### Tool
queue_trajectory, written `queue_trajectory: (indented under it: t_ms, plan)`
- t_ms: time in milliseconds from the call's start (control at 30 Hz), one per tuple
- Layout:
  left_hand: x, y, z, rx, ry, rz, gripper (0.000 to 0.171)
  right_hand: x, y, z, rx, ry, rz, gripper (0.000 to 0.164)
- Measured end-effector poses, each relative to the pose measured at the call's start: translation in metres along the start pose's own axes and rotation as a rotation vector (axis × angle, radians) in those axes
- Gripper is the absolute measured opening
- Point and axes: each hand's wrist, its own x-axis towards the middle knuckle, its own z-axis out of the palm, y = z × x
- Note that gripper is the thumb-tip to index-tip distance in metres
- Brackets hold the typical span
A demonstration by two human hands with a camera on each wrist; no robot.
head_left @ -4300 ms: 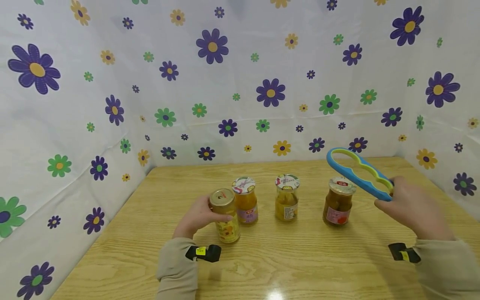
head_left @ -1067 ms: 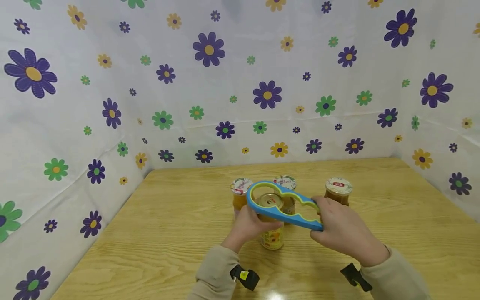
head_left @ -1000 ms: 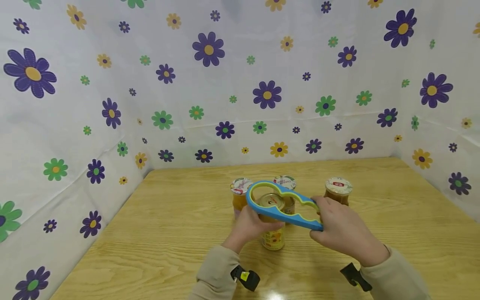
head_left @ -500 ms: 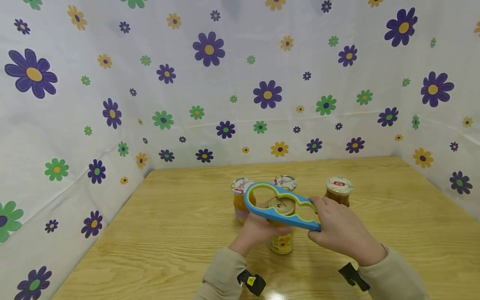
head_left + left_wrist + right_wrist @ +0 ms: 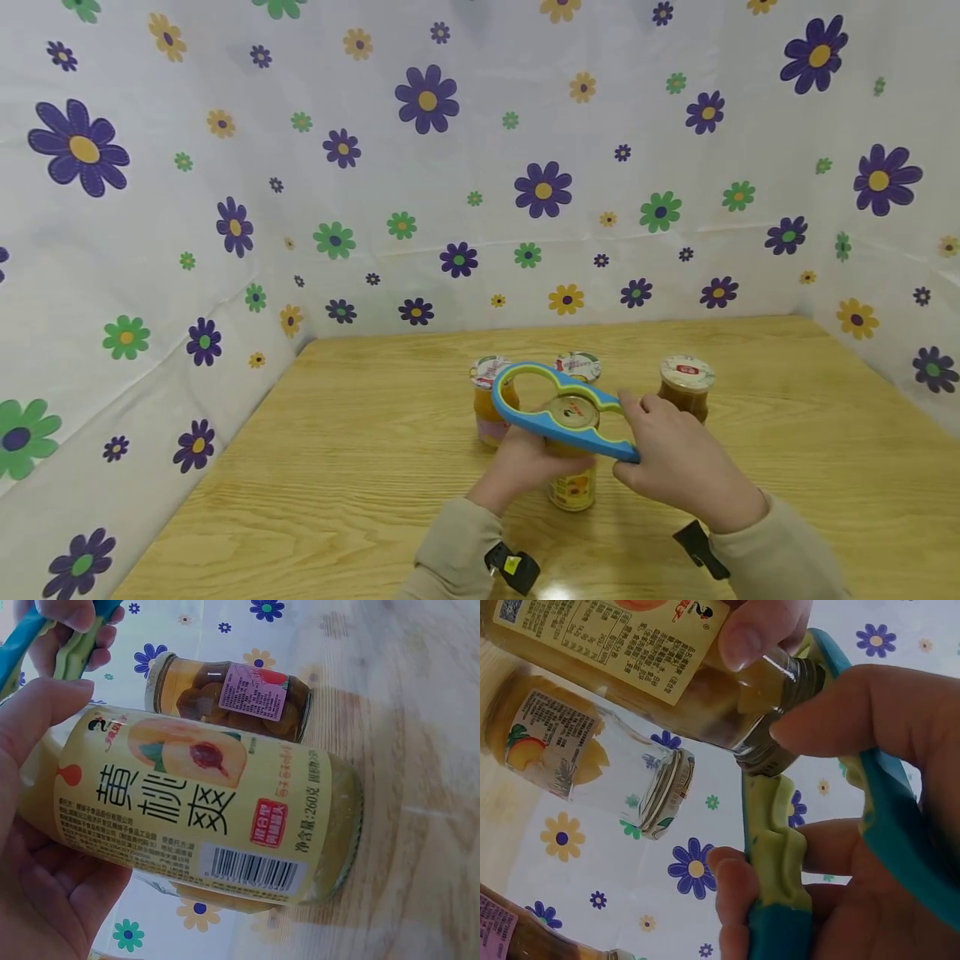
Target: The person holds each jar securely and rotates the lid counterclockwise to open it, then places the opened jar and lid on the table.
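A flowered cloth point(image 5: 480, 142) fills the upper part of the head view, and the wooden tabletop point(image 5: 360, 467) spreads below it. At the lower centre, the fingers of the right hand point(image 5: 678, 458) grasp the right end of the opener point(image 5: 558, 432). The fingers of the left hand point(image 5: 525, 467) are curled round the yellow jar point(image 5: 573, 492), which is upright at the lower centre. Behind stand the brown jar point(image 5: 685, 398) at right, the orange jar point(image 5: 487, 408) at left and the clear jar point(image 5: 577, 365) between, partly hidden. The gold lid point(image 5: 573, 408) shows inside the opener.
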Motion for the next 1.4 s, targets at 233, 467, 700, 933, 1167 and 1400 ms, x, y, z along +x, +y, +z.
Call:
queue_trajectory:
  t_ms: [233, 467, 700, 933, 1167, 1400]
  plan:
    - [0.001, -0.006, 0.003, 0.004, 0.001, -0.014, 0.061, 0.000, 0.001, 0.000, -0.037, 0.013, -0.036, 0.068]
    - [0.003, -0.015, 0.008, -0.026, -0.001, -0.050, 0.060, -0.001, -0.003, 0.004, -0.197, 0.039, -0.077, 0.065]
    - [0.003, -0.016, 0.013, -0.050, -0.029, -0.053, 0.056, -0.004, -0.003, 0.004, -0.305, 0.070, -0.119, 0.068]
    - [0.002, -0.016, 0.011, 0.016, -0.022, -0.043, 0.054, 0.000, -0.002, -0.002, -0.334, 0.002, -0.168, 0.072]
    - [0.001, -0.015, 0.009, 0.050, -0.008, -0.074, 0.058, 0.007, -0.002, -0.009, -0.329, -0.099, -0.181, 0.075]
    - [0.000, -0.015, 0.010, 0.017, 0.004, -0.099, 0.058, 0.008, 0.000, -0.008, -0.270, -0.095, -0.203, 0.073]
